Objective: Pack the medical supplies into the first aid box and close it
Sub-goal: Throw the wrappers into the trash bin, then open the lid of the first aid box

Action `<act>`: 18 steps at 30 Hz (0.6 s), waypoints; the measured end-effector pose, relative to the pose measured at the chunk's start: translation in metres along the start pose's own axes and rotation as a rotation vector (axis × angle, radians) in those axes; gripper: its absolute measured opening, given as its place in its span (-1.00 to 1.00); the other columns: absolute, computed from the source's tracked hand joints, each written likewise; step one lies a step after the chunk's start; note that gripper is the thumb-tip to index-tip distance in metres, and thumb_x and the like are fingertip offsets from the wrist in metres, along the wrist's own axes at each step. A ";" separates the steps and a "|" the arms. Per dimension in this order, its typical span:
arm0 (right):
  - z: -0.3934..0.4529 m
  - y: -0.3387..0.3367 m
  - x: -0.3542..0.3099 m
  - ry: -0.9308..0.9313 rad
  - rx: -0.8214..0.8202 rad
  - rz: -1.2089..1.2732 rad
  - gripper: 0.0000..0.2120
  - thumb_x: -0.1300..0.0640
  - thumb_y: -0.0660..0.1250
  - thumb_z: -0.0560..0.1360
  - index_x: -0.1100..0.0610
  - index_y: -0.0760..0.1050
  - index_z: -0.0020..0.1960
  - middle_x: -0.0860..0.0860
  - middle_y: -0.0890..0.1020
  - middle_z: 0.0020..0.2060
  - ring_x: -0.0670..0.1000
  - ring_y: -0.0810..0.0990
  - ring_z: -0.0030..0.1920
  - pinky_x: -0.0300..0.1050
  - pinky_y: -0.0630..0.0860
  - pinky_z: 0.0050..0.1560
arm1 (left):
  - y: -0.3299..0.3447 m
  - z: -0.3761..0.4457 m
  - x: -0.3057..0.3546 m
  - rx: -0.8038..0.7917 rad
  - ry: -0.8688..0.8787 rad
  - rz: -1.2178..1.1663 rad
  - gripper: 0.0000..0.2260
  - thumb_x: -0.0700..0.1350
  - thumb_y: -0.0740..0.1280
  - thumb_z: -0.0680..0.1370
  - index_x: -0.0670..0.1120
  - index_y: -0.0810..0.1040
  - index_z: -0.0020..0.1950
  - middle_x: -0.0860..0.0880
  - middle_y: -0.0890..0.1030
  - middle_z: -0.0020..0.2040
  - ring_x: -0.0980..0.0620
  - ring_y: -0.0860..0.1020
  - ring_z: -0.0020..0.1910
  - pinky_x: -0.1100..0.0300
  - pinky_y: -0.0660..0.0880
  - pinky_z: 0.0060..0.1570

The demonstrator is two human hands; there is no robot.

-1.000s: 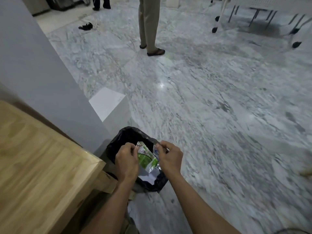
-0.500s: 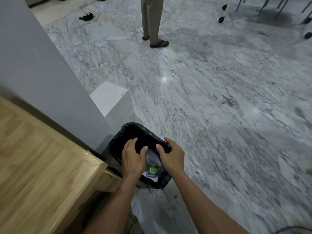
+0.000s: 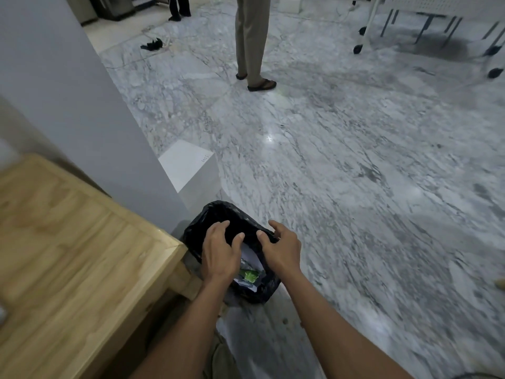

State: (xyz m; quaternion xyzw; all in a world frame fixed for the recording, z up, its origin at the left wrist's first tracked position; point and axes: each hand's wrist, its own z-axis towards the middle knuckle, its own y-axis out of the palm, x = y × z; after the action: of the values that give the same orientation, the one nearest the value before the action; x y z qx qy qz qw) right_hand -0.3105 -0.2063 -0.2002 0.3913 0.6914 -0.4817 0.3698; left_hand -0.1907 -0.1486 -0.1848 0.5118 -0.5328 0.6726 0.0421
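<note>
Small waste bin lined with a crinkled, glossy black plastic bag [image 3: 216,214]: it is standing on the floor just beside the corner of the table, and my two bare hands are hovering over its open mouth. My left hand [image 3: 220,250] is spreading its fingers, palm down, above the near-left part of the opening, holding nothing. My right hand [image 3: 282,248] is likewise hanging open and empty over the right rim, thumb pointing toward the left hand; the two are staying apart, with a gap between the thumbs. Torn green and silver foil wrapper [image 3: 249,274]: it is lying inside the bag, low down between my wrists, resting on crumpled white paper [image 3: 250,253]. A second ago I was gripping that wrapper between both hands above the bin; now it is sitting in the bag and my fingers are loose. Pale wooden table [image 3: 68,255], smooth grain, squared edge: it is filling the lower left. Grey painted pillar [image 3: 82,119], flat and matte, is rising behind it, with a white rectangular block [image 3: 188,165] sitting at its foot. Polished grey-veined marble floor [image 3: 355,187] is reflecting a ceiling light. A standing person in beige trousers and dark sandals [image 3: 252,42] is waiting well beyond the bin. The first aid box is not showing in this view.
</note>
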 end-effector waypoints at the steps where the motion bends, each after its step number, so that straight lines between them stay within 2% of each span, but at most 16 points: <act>1: -0.004 -0.004 -0.005 -0.006 0.001 0.001 -0.55 -0.02 0.40 0.52 0.07 0.47 0.38 0.01 0.56 0.31 0.00 0.49 0.34 -0.10 0.43 0.28 | -0.003 -0.006 0.005 0.008 0.008 -0.003 -0.57 0.01 0.33 0.56 -0.09 0.43 0.39 -0.09 0.41 0.42 -0.05 0.36 0.40 0.05 0.33 0.32; 6: -0.029 -0.031 -0.037 -0.063 0.037 0.046 -0.53 0.00 0.42 0.51 0.07 0.47 0.39 -0.01 0.56 0.32 -0.02 0.50 0.33 -0.22 0.38 0.18 | -0.027 -0.037 0.038 0.050 0.070 -0.034 -0.57 0.01 0.33 0.56 -0.09 0.42 0.39 -0.08 0.41 0.42 -0.05 0.35 0.40 0.11 0.27 0.33; 12: -0.071 -0.071 -0.097 -0.181 0.093 0.147 -0.54 0.03 0.44 0.48 0.06 0.50 0.36 -0.05 0.59 0.27 -0.05 0.56 0.23 -0.07 0.50 0.26 | -0.080 -0.074 0.092 0.136 0.237 -0.089 -0.59 0.04 0.34 0.54 -0.06 0.45 0.36 -0.03 0.47 0.35 -0.01 0.42 0.32 0.26 0.26 0.17; 18: -0.131 -0.081 -0.169 -0.339 0.067 0.257 -0.57 0.04 0.45 0.48 0.05 0.53 0.32 -0.06 0.62 0.21 -0.11 0.58 0.11 -0.19 0.50 0.11 | -0.164 -0.112 0.119 0.357 0.380 -0.152 -0.62 0.06 0.38 0.51 -0.03 0.53 0.28 0.01 0.54 0.26 0.06 0.51 0.21 0.20 0.40 0.19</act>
State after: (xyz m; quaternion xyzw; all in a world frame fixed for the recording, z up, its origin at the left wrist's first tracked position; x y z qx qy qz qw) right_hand -0.3303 -0.1308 0.0148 0.4017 0.5474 -0.5124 0.5258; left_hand -0.2198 -0.0510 0.0232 0.4143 -0.3485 0.8347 0.1007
